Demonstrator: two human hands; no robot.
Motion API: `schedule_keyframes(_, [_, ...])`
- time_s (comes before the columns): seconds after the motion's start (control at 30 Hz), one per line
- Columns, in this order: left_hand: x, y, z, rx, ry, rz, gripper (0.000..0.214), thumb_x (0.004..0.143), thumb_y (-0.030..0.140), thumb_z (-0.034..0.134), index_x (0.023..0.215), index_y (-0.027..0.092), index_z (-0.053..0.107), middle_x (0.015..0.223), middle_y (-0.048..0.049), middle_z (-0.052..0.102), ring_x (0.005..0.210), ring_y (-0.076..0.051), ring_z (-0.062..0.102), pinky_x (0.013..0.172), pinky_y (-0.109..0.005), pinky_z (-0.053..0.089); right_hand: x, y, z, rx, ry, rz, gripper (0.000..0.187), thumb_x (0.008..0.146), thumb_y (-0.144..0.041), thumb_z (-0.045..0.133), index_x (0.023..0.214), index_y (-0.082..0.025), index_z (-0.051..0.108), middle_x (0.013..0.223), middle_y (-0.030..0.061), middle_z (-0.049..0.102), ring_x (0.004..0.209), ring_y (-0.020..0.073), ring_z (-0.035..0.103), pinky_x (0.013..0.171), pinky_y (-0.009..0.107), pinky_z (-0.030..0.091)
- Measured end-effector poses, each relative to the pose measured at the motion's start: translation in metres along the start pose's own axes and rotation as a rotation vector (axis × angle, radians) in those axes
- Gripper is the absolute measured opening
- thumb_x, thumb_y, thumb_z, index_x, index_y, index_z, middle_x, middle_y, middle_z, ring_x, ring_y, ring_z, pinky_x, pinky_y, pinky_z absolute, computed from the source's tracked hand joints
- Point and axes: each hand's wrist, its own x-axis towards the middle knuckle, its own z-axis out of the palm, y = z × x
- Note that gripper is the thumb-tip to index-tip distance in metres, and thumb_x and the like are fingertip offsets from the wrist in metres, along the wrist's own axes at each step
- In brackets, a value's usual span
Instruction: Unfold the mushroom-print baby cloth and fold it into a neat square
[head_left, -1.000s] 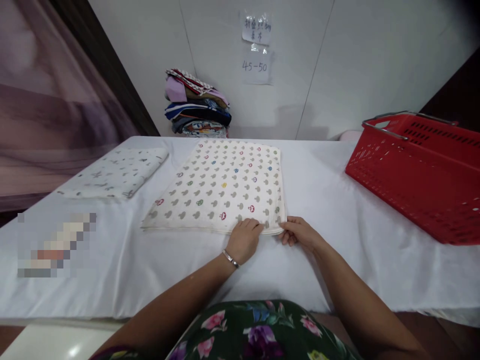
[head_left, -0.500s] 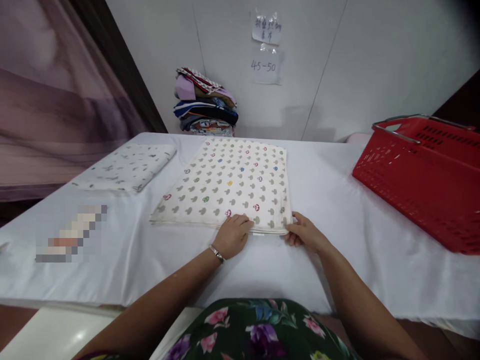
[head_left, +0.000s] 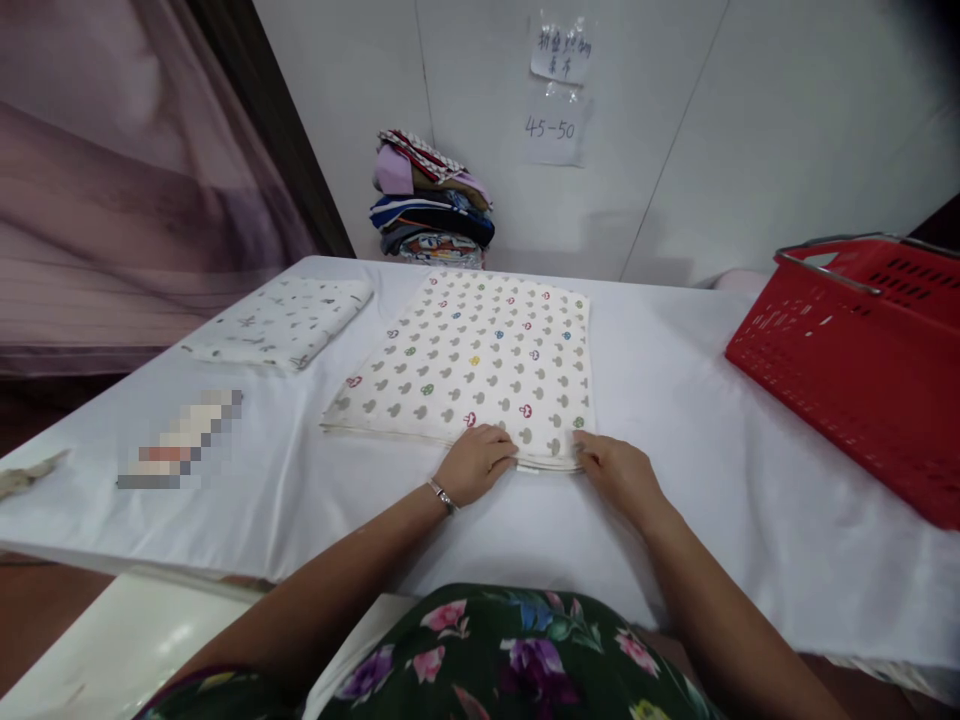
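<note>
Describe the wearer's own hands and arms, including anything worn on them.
The left hand and right hand are ungloved, with no sleeves reaching the wrists. A slim silver-coloured bracelet circles the left wrist; nothing shows on the right one. The garment is dark green with flowers.

Cloth (head_left: 472, 370) on table (head_left: 660, 390); basket (head_left: 862, 380) right

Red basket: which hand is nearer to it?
Right. The right hand is left of the red basket, at a corner of the printed cloth; the left hand farther left, at the cloth's edge.
</note>
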Motion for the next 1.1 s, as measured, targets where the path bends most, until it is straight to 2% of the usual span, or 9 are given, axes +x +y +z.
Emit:
schedule_keyframes(0.07, [0.0, 0.001, 0.0, 0.013, -0.002, 0.005, 0.02, 0.089, 0.028, 0.046, 0.097, 0.022, 0.064, 0.097, -0.0038, 0.061, 0.092, -0.017, 0.051, 0.084, -0.033, 0.039, -0.001, -0.007, 0.002, -0.021, 0.066, -0.153, 0.025, 0.088, -0.025, 0.044, 0.102, -0.028, 0.064, 0.092, 0.005, 0.064, 0.084, 0.0199, 0.057, 0.062, 0.027, 0.04])
schedule_keyframes(0.13, [0.001, 0.001, 0.0, 0.023, 0.0, 0.009, 0.019, 0.089, 0.027, 0.047, 0.097, 0.022, 0.063, 0.096, -0.0038, 0.06, 0.091, -0.017, 0.051, 0.083, -0.033, 0.039, -0.001, -0.013, 0.004, -0.018, 0.1, -0.286, 0.022, 0.089, -0.025, 0.044, 0.095, -0.026, 0.065, 0.094, 0.006, 0.063, 0.088, 0.0194, 0.054, 0.065, 0.027, 0.041])
schedule_keyframes(0.27, [0.002, 0.003, 0.001, 0.019, 0.009, 0.001, 0.017, 0.087, 0.026, 0.049, 0.095, 0.022, 0.064, 0.093, -0.0032, 0.06, 0.089, -0.017, 0.051, 0.082, -0.032, 0.038, 0.003, -0.02, 0.008, -0.024, 0.065, -0.443, 0.023, 0.091, -0.027, 0.044, 0.09, -0.022, 0.066, 0.088, 0.0075, 0.062, 0.085, 0.019, 0.052, 0.072, 0.031, 0.039])
schedule_keyframes(0.5, [0.008, 0.004, 0.003, -0.005, -0.01, -0.024, 0.02, 0.088, 0.025, 0.046, 0.088, 0.022, 0.066, 0.088, -0.0037, 0.06, 0.087, -0.017, 0.051, 0.081, -0.033, 0.039, 0.006, -0.018, 0.012, -0.078, -0.01, -0.452, 0.024, 0.092, -0.031, 0.044, 0.095, -0.022, 0.066, 0.086, 0.0068, 0.061, 0.082, 0.0181, 0.052, 0.071, 0.031, 0.034])
schedule_keyframes(0.63, [0.005, 0.006, 0.003, -0.038, 0.033, -0.016, 0.023, 0.091, 0.024, 0.041, 0.086, 0.02, 0.064, 0.088, -0.0035, 0.06, 0.086, -0.016, 0.05, 0.081, -0.031, 0.039, 0.006, -0.017, 0.011, -0.049, -0.019, -0.466, 0.025, 0.09, -0.035, 0.047, 0.101, -0.021, 0.064, 0.087, 0.0073, 0.061, 0.082, 0.0191, 0.05, 0.07, 0.031, 0.035])
schedule_keyframes(0.77, [0.0, 0.008, 0.002, -0.024, 0.019, 0.025, 0.026, 0.092, 0.026, 0.039, 0.087, 0.02, 0.063, 0.09, -0.0038, 0.059, 0.088, -0.017, 0.05, 0.081, -0.031, 0.038, 0.006, -0.017, 0.01, 0.002, -0.008, -0.521, 0.025, 0.092, -0.027, 0.042, 0.097, -0.022, 0.066, 0.088, 0.0076, 0.061, 0.082, 0.0187, 0.051, 0.071, 0.031, 0.036])
schedule_keyframes(1.1, [-0.002, 0.001, 0.003, 0.071, -0.036, 0.078, 0.016, 0.088, 0.027, 0.049, 0.094, 0.021, 0.062, 0.094, -0.0036, 0.059, 0.09, -0.017, 0.049, 0.081, -0.031, 0.037, 0.006, -0.013, 0.007, 0.057, -0.06, -0.603, 0.021, 0.089, -0.027, 0.047, 0.093, -0.021, 0.067, 0.09, 0.0079, 0.061, 0.084, 0.0186, 0.052, 0.074, 0.032, 0.041])
